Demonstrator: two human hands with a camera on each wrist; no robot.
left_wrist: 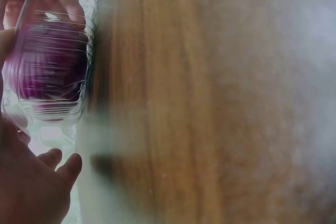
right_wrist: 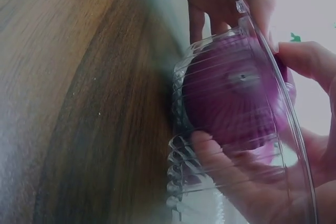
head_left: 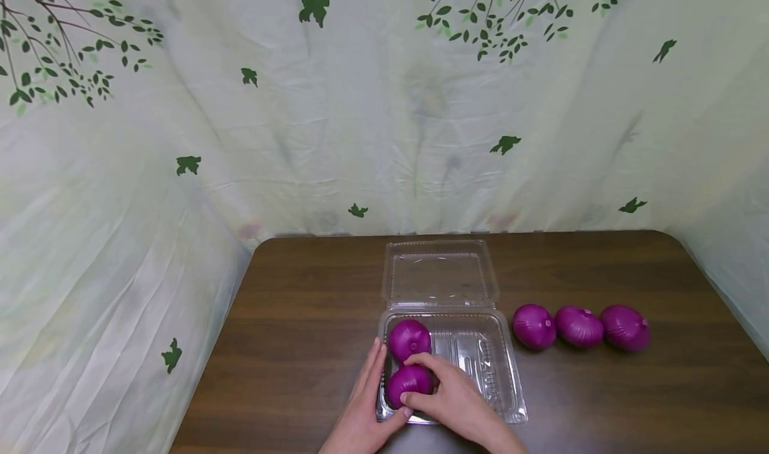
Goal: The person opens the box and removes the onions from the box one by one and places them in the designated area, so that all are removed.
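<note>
A clear plastic clamshell box lies with its lid folded back. In its left half sit two purple onions, one behind the other. My right hand reaches in over the front rim and grips the nearer onion, thumb on the near side and fingers over the far side. The farther onion rests just behind it. Along the box's left wall, my left hand holds its fingers straight, the thumb reaching toward the front rim. Through the clear wall in the right wrist view, the gripped onion shows low in the box.
Three more onions lie in a row on the brown wooden table, right of the box. Behind the table hangs a pale curtain printed with green leaves and branches.
</note>
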